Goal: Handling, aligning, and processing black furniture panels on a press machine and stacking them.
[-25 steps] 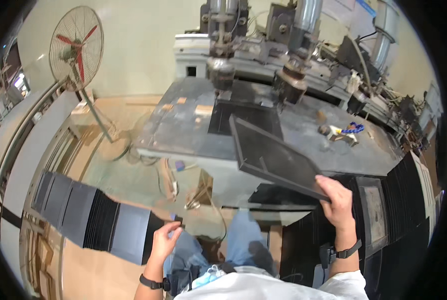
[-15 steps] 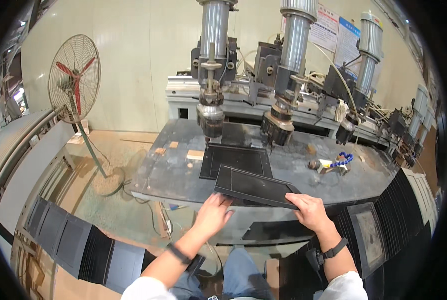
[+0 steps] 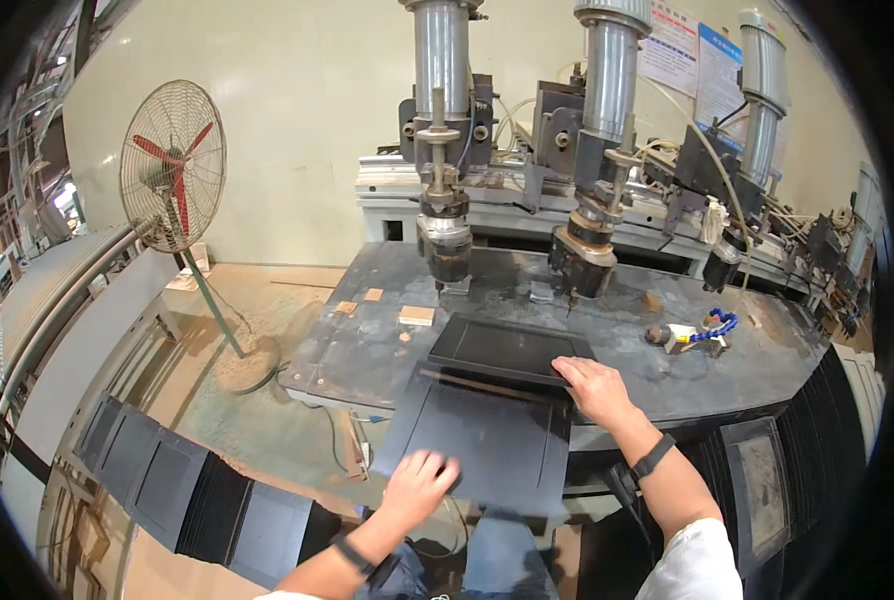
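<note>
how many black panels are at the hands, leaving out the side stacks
2: an upper panel, its right end in the right hand, and a lower panel, closer in, at the blurred left hand. Any beneath them would be hidden.

1. White sign point(image 3: 670, 55), on the pale wall point(image 3: 297, 130), toward one o'clock from the middle of the view: a line of reddish writing runs along its top, with rows of fine print below. The letters are too small and soft to read.
2. Blue sign point(image 3: 717, 55), on the same wall just beside the white one, toward two o'clock: light writing crosses its blue top, above a paler lower part. A silver motor point(image 3: 763, 62) covers some of its right side, and its wording cannot be read either.
</note>
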Motion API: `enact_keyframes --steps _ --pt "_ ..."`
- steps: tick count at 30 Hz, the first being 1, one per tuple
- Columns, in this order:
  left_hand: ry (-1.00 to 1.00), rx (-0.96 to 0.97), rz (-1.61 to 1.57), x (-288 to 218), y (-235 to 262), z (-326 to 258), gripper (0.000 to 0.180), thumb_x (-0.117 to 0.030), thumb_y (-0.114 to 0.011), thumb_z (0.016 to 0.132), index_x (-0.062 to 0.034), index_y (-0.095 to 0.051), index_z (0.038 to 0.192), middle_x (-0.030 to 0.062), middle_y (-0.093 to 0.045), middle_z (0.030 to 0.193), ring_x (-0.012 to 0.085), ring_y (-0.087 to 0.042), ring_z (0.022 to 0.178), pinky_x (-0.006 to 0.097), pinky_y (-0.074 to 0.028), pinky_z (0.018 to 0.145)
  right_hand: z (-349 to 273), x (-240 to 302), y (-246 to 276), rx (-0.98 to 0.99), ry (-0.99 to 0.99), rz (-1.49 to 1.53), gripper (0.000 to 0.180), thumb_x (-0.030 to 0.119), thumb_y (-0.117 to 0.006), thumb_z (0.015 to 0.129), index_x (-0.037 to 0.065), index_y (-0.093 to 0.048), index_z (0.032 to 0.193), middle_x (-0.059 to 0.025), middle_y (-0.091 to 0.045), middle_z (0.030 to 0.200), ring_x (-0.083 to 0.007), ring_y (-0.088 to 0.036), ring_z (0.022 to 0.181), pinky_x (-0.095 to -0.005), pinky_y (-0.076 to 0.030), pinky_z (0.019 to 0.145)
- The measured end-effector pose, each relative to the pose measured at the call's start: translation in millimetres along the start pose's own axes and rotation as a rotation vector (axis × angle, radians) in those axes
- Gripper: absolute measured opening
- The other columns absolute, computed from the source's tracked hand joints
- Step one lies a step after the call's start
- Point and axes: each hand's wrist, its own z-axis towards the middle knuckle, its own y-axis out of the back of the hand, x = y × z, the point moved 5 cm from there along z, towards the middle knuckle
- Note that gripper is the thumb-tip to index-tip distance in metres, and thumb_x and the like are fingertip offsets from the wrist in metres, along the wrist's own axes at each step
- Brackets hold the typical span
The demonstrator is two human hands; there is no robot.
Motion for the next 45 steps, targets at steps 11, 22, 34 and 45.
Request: enact_keyframes --steps 11,22,34,45 --pt "0.718 0.225 0.141 -4.0 141.0 -248.0 0.047 -0.006 -0.062 0.06 -0.0114 -0.065 0.106 0.0038 -0.057 0.09 0.0232 -0.056 0.084 0.034 -0.046 0.071 28.3 -33.9 -103.6 0.233 -0.141 0.163 0.047 0.029 -0.066 0.08 0.003 -0.057 0.119 -0.0145 -0.055 0.128 -0.0321 -0.048 0.122 -0.0406 -0.038 0.102" --pt "1.04 0.361 0.5 69.6 71.9 -343.1 0.053 -0.009 -0.055 0.077 -0.0127 -0.052 0.13 0.0028 -0.055 0.115 0.0212 -0.051 0.097 0.034 -0.042 0.077 32.7 23.6 -35.2 0.146 -0.232 0.176 0.05 0.016 -0.063 0.083 0.007 -0.049 0.13 -0.0129 -0.043 0.14 -0.0346 -0.038 0.13 -0.0423 -0.031 0.107" --pt "1.113 0.464 0.284 100.6 -22.2 -418.6 0.076 -0.036 -0.075 0.07 -0.0119 -0.043 0.134 0.0117 -0.043 0.132 0.0306 -0.035 0.128 0.052 -0.031 0.103 -211.6 -18.8 193.2 0.027 -0.677 -0.326 0.046 0.009 -0.054 0.089 0.003 -0.045 0.134 -0.0147 -0.039 0.143 -0.031 -0.033 0.134 -0.0394 -0.025 0.11" --pt "0.938 0.077 0.112 124.6 -5.3 -280.4 0.068 -0.019 -0.081 0.063 -0.0038 -0.052 0.123 0.0173 -0.047 0.125 0.0358 -0.044 0.116 0.047 -0.039 0.096 -318.6 34.8 211.5 0.259 -1.114 -0.559 0.066 -0.001 -0.072 0.063 -0.005 -0.046 0.123 -0.0203 -0.049 0.126 -0.0392 -0.044 0.117 -0.0426 -0.036 0.101"
